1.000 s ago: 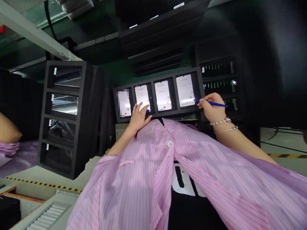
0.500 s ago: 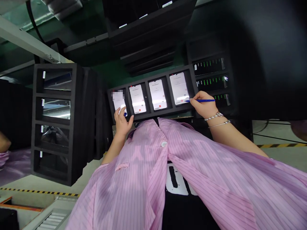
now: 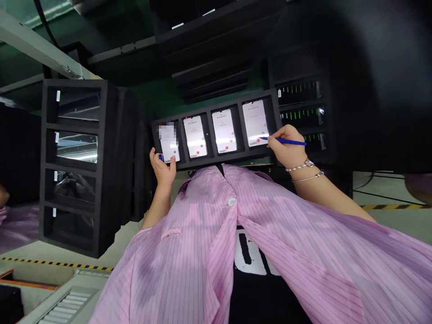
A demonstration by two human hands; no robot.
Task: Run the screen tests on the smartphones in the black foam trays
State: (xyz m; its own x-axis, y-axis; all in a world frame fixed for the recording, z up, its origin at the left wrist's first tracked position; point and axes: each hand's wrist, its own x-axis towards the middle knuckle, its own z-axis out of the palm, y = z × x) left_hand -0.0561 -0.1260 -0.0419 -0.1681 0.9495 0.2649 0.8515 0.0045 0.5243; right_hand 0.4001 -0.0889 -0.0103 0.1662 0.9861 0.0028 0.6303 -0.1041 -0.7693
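Several smartphones stand in a row in a black foam tray (image 3: 209, 163), their screens lit. My right hand (image 3: 286, 146) pinches a blue stylus (image 3: 286, 141), whose tip rests at the lower edge of the rightmost phone (image 3: 255, 123). My left hand (image 3: 164, 171) sits at the lower left corner of the leftmost phone (image 3: 169, 150), touching its edge. A small blue stylus end (image 3: 161, 157) shows in the fingers of that hand, and the rest of it is hidden. The two middle phones (image 3: 195, 137) (image 3: 224, 131) are untouched.
A tall black foam rack (image 3: 76, 166) holding flat glossy items stands to the left. Behind my right hand, a dark rack (image 3: 299, 117) shows rows of green marks. A co-worker's pink sleeve (image 3: 16, 225) lies at the far left. Hazard tape (image 3: 57, 265) runs along the floor.
My left hand has moved left, from the second phone to the leftmost phone's corner. My right hand stays at the rightmost phone, and the whole view has shifted slightly.
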